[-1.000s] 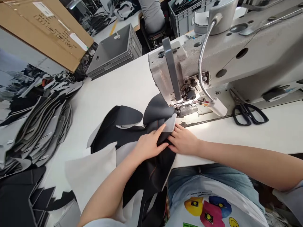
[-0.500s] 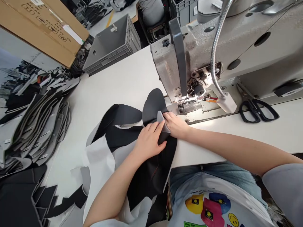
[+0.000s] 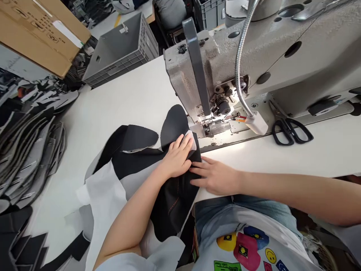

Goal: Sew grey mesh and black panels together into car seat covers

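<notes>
A black sewn cover piece (image 3: 169, 203) with pale grey backing and a red stitch line lies on the white table, its lower part hanging over the front edge. My left hand (image 3: 177, 156) rests flat on it, fingers stretched over a small light-grey flap (image 3: 191, 141). My right hand (image 3: 216, 175) has its fingers spread, their tips touching the cover's right edge. Just beyond the cover's upper right corner stands the sewing machine (image 3: 203, 64), its presser foot (image 3: 208, 128) lit by a lamp (image 3: 256, 122).
Black-handled scissors (image 3: 290, 130) lie on the machine bed at right. Stacks of cut grey pieces (image 3: 31, 158) and black pieces (image 3: 25, 241) are at left. A grey crate (image 3: 121, 52) and a cardboard box (image 3: 42, 34) stand behind. A seated person (image 3: 170, 13) is in the background.
My right hand has let go of the flap and moved down toward me to the cover's right edge, fingers spreading. My left hand has pressed the flap flat. The view has shifted right.
</notes>
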{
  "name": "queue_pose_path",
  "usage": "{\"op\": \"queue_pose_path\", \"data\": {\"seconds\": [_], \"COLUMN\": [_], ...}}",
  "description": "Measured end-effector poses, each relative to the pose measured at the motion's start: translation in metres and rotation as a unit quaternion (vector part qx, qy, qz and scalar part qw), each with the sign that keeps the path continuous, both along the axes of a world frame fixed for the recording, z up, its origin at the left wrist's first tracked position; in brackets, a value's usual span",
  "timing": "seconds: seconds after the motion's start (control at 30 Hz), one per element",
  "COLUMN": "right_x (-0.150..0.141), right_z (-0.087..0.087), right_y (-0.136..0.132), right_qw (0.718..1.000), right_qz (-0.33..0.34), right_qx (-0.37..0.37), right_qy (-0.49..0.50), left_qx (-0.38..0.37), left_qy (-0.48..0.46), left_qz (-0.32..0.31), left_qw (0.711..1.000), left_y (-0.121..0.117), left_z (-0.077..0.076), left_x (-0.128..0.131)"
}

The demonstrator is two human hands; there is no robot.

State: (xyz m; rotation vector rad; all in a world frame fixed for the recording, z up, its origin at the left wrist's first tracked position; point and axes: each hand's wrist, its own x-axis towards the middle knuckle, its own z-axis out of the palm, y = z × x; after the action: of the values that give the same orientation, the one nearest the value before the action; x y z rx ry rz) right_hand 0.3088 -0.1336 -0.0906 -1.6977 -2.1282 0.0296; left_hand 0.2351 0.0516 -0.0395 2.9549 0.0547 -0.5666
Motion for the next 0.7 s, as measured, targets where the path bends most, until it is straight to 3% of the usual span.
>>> {"op": "queue_pose_path", "data": {"seconds": [0.13,0.33,0.47,0.7], "right_x": [-0.013,0.011,0.016,0.016], "right_z": [-0.002,-0.004,-0.007,-0.008], "right_y": [-0.003,-0.024,-0.037,-0.037], "right_qw": [0.998,0.992,0.991,0.994], "right_qz": [-0.046,-0.037,-0.063,-0.053], "right_qx": [0.025,0.049,0.059,0.056], "right_qy": [-0.047,-0.11,-0.106,-0.077], "left_qx": [-0.039,-0.014,0.008,-0.007], "left_qy": [0.006,-0.001,-0.029,0.023], "left_qz": [-0.006,-0.031,-0.014,-0.019], "left_qw": [0.999,0.999,0.999,1.0], "left_y": [-0.001,-0.026,-0.039,-0.032], "left_z": [0.003,0.005,0.001,0.006], "left_x": [0.005,0.028,0.044,0.045]}}
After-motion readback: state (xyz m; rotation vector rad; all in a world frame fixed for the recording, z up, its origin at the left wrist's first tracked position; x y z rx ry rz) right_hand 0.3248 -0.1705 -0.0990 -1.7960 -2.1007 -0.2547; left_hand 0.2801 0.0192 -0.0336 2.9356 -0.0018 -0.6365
